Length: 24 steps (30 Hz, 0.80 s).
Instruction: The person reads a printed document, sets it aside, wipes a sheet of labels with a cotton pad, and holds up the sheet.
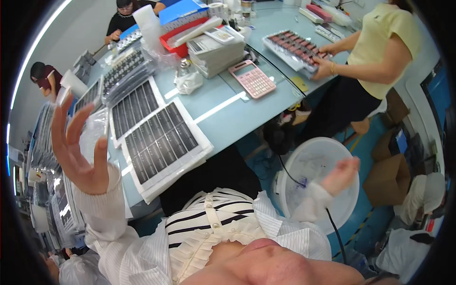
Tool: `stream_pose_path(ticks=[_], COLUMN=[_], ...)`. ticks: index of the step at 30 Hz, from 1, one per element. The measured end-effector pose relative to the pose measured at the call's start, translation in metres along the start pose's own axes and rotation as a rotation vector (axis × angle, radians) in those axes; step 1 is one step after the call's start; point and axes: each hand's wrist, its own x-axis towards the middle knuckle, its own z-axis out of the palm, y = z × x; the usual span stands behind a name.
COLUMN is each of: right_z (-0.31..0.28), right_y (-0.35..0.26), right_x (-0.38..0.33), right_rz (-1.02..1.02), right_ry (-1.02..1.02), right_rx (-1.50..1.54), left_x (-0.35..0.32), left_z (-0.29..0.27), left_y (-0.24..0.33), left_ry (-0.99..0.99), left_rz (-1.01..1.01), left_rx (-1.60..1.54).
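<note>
My left hand [78,147] is raised at the left with its fingers spread and nothing in it. Behind it are a clear plastic bag [95,126] and the table's left edge. Nearest to it on the table lie sheets of black labels [161,140] on white backing, with another black-printed sheet [135,111] just behind. Out to the right, my right hand [341,175] hangs over a round white bin [349,209]. Motion smears its fingers, so I cannot make out whether they hold anything.
A pink calculator [252,80], a paper stack [216,54] and a red bin [166,45] stand on the blue-green table [223,126]. At right, a person in yellow [387,38] holds a tray of reddish parts [297,50]. Cardboard boxes [387,180] and a black cable [336,232] are on the right.
</note>
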Motion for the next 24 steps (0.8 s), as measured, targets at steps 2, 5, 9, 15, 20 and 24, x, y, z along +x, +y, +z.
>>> stream_pose_path(ticks=[2,5,9,15,20,24], right_z=[-0.029,0.004,0.084,0.197,0.231,0.243], right_y=[-0.021,-0.075,-0.107,-0.14,-0.124,-0.093], right_x=[0.042,0.039,0.003,-0.051,-0.078,-0.099], right_rz=[-0.165,-0.346,-0.536,-0.849,-0.462,0.269], right_ry=[0.047,0.081,-0.478,-2.594,-2.716,-2.686], right_rx=[0.107,0.693,1.012,1.196,1.566,1.682], left_x=[-0.018,-0.049,-0.102,-0.141,-0.167,-0.182], left_z=[-0.013,-0.045,-0.082,-0.09,-0.089,-0.065], left_y=[0.001,-0.004,-0.011,-0.027,-0.018,-0.015], left_ry=[0.095,0.104,0.153,-0.031,-0.095,-0.093], left_rz=[-0.172,-0.363,-0.554,-0.734,-0.839,-0.894], left_rx=[0.018,0.076,0.156,0.083,-0.044,-0.086])
